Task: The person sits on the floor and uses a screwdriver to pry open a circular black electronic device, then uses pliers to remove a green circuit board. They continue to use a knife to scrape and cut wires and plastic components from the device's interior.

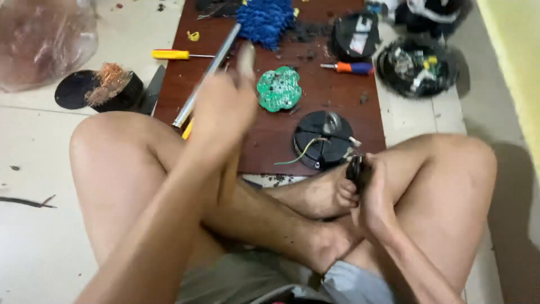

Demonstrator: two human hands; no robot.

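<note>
Head view: left hand (222, 110), blurred, is closed around a wooden handle (229, 174), raised over the near left part of the brown board (337, 107). Right hand (374, 194) is clasped on a small dark part (356, 168) just off the board's near right corner, beside a bare foot (332, 194). A black round housing (322, 139) with wires lies near that corner. A green circuit board (279, 88) sits mid-board, a metal tube (205, 76) along the left edge.

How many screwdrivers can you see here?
2: a yellow-handled screwdriver on the tiled floor at the brown board's left edge, and an orange-and-blue-handled screwdriver on the board's right. Others may be hidden.
</note>
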